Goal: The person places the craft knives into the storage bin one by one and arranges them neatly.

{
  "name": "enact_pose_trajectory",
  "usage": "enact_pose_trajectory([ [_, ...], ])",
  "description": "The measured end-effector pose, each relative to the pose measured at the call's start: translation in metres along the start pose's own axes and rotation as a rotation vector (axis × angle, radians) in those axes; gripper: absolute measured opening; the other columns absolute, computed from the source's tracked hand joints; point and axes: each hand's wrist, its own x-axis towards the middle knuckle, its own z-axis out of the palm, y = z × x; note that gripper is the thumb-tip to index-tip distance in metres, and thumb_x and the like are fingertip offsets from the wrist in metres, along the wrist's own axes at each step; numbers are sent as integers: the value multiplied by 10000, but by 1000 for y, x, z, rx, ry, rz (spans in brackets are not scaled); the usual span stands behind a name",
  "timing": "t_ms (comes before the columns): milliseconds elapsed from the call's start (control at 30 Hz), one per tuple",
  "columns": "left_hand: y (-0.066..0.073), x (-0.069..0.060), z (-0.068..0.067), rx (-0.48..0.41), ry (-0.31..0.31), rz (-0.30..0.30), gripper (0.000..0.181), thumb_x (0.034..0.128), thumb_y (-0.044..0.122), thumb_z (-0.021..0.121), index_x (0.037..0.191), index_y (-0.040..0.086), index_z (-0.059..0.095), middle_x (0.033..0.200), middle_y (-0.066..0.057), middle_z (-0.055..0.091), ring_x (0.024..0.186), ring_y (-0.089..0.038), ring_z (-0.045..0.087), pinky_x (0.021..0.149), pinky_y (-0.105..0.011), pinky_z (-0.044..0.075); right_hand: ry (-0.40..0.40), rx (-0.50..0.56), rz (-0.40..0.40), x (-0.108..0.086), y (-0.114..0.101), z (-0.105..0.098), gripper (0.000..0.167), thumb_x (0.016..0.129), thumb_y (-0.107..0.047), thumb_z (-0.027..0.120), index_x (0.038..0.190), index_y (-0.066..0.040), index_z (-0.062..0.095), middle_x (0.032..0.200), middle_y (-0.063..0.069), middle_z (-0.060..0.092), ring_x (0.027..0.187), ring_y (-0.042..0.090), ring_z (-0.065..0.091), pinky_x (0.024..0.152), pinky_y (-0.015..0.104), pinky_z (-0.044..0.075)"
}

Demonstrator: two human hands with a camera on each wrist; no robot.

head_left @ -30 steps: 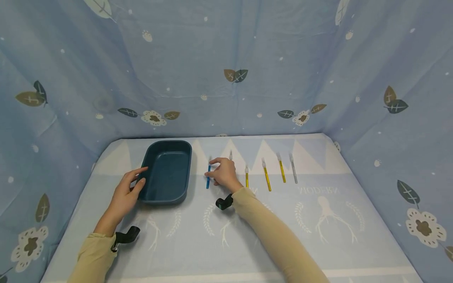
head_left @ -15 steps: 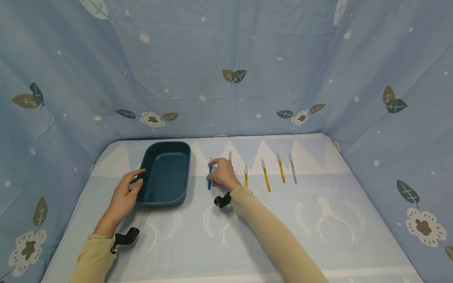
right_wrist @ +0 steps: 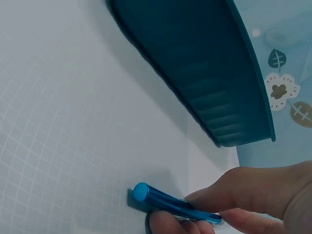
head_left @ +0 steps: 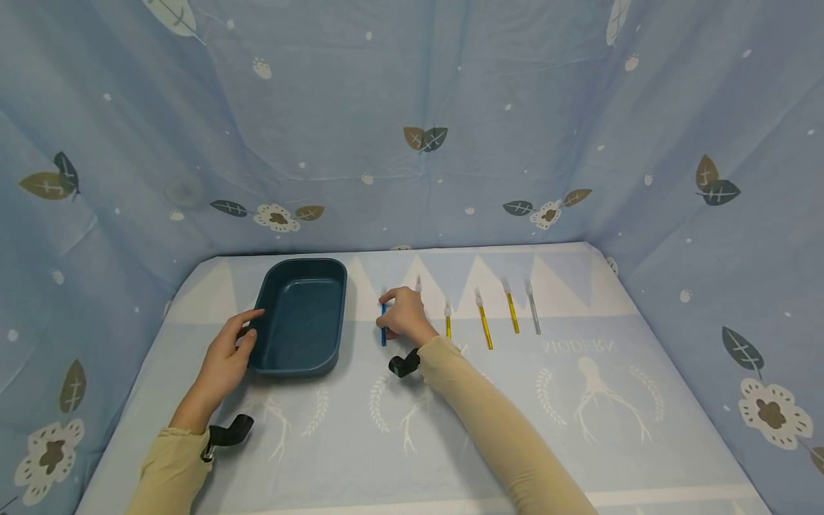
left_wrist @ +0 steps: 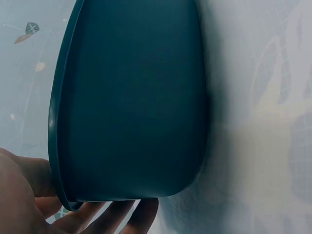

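In the head view, a dark teal rectangular dish (head_left: pixel 299 325) stands left of centre. My left hand (head_left: pixel 224 357) holds its left rim; the left wrist view shows several fingers (left_wrist: pixel 141 217) against the dish's outer wall. My right hand (head_left: pixel 405 313) pinches a slim blue metallic pen-shaped craft knife (right_wrist: pixel 170 204) between thumb and fingers, just right of the dish. Its flat end points toward the near side, and the far part is largely covered by the hand. In the right wrist view the knife lies at or just above the tablecloth; I cannot tell which.
Right of my hand lie yellow craft knives (head_left: pixel 485 325) and a silver one (head_left: pixel 533 309), with clear caps pointing away. One clear tip (head_left: pixel 419 283) shows behind my right hand. Blue patterned curtains (head_left: pixel 412 107) enclose the table (head_left: pixel 547 443) at back and sides.
The right thumb and fingers have come together on the blue craft knife, which has shifted slightly right. The left hand and dish stay practically in place.
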Motion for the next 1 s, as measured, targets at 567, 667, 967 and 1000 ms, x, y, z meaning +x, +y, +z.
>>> enact_pose_trajectory([
  [567, 0, 0, -1, 5, 5, -10, 444, 1179, 37, 408, 1617, -33, 427, 1670, -350, 341, 1457, -609, 405, 1086, -779, 362, 13, 43, 38, -4, -2, -1, 407, 889, 32, 849, 1282, -62, 793, 753, 188, 680, 461, 182, 675, 507, 302, 587],
  [667, 0, 0, -1, 3, 6, -16, 447, 1176, 30, 409, 1619, -28, 426, 1669, -345, 349, 1455, -594, 415, 1089, -771, 366, 0, 79, 20, -8, -6, -3, 423, 903, 22, 834, 1313, -69, 782, 736, 163, 700, 503, 211, 701, 551, 327, 608],
  [967, 0, -1, -1, -15, 0, -34, 461, 1184, 49, 401, 1640, -22, 405, 1643, -377, 367, 1441, -576, 433, 1089, -752, 366, -23, 237, -82, -25, -32, -13, 455, 921, 43, 771, 1359, -76, 757, 874, 99, 778, 630, 304, 767, 751, 528, 646],
  [1000, 0, -1, -2, -17, -3, -38, 464, 1187, 55, 399, 1645, -19, 399, 1644, -379, 364, 1446, -577, 429, 1094, -754, 363, -25, 251, -87, -26, -35, -13, 454, 918, 46, 772, 1352, -91, 764, 882, 95, 779, 632, 296, 769, 759, 541, 644],
])
